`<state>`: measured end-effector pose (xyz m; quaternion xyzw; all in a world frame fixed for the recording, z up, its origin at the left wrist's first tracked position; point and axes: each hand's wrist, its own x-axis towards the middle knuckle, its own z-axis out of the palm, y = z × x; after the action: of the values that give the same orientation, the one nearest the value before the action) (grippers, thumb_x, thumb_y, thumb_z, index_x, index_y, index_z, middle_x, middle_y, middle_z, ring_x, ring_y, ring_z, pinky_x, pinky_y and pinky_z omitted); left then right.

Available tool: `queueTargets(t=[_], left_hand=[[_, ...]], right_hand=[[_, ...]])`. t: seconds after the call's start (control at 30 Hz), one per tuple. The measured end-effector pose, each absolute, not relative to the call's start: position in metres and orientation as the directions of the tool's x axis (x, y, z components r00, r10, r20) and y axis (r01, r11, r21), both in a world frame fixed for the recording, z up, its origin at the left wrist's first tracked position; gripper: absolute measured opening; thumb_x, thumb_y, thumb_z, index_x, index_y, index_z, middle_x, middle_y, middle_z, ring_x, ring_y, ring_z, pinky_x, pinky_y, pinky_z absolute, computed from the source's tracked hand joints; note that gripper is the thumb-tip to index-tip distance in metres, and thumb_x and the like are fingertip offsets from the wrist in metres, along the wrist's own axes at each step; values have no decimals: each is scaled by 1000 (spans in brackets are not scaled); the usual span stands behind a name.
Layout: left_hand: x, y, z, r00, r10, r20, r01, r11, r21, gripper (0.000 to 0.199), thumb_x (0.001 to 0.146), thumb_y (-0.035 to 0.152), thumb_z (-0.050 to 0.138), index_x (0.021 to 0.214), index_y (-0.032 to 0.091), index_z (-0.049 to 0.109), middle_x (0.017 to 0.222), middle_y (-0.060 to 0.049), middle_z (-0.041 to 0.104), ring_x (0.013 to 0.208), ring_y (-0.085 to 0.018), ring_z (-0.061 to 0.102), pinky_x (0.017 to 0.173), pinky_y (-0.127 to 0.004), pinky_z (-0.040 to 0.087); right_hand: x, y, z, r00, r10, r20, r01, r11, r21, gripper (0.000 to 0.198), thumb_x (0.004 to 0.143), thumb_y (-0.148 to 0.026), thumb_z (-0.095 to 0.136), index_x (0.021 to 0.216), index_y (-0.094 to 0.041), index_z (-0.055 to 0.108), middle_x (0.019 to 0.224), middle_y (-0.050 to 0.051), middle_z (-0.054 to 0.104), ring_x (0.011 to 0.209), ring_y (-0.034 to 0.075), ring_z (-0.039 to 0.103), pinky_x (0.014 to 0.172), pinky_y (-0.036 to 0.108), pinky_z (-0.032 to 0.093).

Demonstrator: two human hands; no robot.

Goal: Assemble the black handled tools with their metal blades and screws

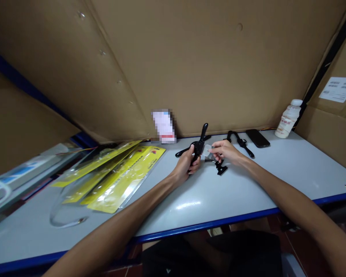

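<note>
My left hand (188,163) is wrapped around a black two-handled tool (200,145), raised just above the table. One rounded handle points up and another sticks out to the left; its exact kind is unclear. Close to its right side, my right hand (223,150) pinches a small, clear plastic piece (207,151), perhaps a little bag. Below my right fingers lies a small black notched part (220,168). Behind that hand, a black curved tool with a rounded handle (242,143) rests on the table, partly hidden by my hand.
Several yellow-backed clear plastic packages (127,177) overlap on the left of the table (187,207). A black phone (257,138) and a white-capped bottle (288,120) stand toward the back right. A blurred-out upright item (165,127) leans against the cardboard wall (190,69). A cable (66,225) lies at left.
</note>
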<state>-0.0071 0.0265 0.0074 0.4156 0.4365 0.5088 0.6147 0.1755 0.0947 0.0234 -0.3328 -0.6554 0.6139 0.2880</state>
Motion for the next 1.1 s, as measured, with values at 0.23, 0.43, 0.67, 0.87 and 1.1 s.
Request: queueTargets(t=[0.23,0.43,0.67,0.87,1.1], left_hand=[[0,22,8,89,993,-75,-229,93,969,48,91,65,48,73,20,46,48,8,36,33,-4,21,30,-14,17],[-2,21,7,126,991,-46,-157,66,985,50,91,66,46,71,20,45,48,8,35,33,-4,22,31,-15,18],[3,18,3,89,996,26,-92,-18,996,38,89,53,62,76,22,45,49,9,41,33,-4,26,30,-14,18],[3,21,1,76,997,17,-109,-8,994,38,89,55,60,78,21,48,49,8,42,34,-5,26,30,-15,17],[1,21,0,110,993,47,-78,-39,996,34,88,50,63,78,22,46,51,9,43,33,-4,26,30,-15,19]], right_hand=[[176,92,28,-607,795,-22,38,1,-999,21,83,-24,68,69,-18,53,59,-3,52,50,9,50,44,21,39],[175,92,26,-636,771,-38,59,-1,-998,17,84,-23,66,71,-16,57,59,-2,53,50,9,50,44,21,39],[176,95,24,-673,739,-31,-7,-49,-999,7,80,-18,68,81,-14,62,70,4,65,62,13,62,50,22,48],[173,98,21,-618,785,-47,18,-46,-999,17,78,-19,72,75,-16,56,69,6,69,57,14,62,44,22,46],[172,95,22,-617,786,-41,11,-44,-999,9,80,-17,67,76,-15,59,74,8,71,58,13,61,44,20,44]])
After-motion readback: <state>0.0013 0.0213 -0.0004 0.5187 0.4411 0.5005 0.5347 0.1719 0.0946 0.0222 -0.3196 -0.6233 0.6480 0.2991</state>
